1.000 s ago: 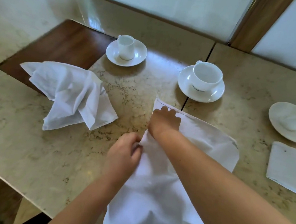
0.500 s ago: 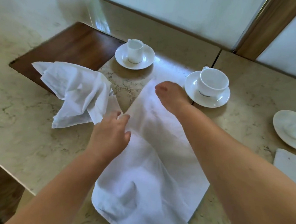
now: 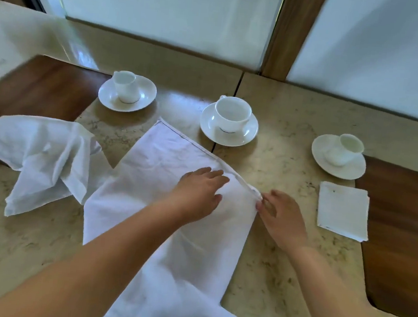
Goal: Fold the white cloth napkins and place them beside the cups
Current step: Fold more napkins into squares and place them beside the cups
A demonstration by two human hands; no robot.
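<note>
A white cloth napkin [image 3: 165, 169] lies spread out long across the marble table, its near end hanging over the front edge. My left hand [image 3: 199, 191] rests flat on it, fingers apart. My right hand [image 3: 281, 217] pinches the napkin's right edge. A crumpled white napkin [image 3: 42, 159] lies at the left. A folded napkin [image 3: 343, 211] sits in front of the right cup [image 3: 345, 149]. The middle cup [image 3: 232, 114] and the left cup [image 3: 125, 86] each stand on a saucer beyond the spread napkin.
The marble table [image 3: 292, 167] has dark wooden insets at the left [image 3: 37, 88] and right [image 3: 401, 230]. A low ledge and frosted window panels with a wooden post [image 3: 283, 32] rise behind the cups.
The napkin has been spread out flat toward the left cup. My left hand has moved right onto its middle, and my right hand has swung back to its right edge.
</note>
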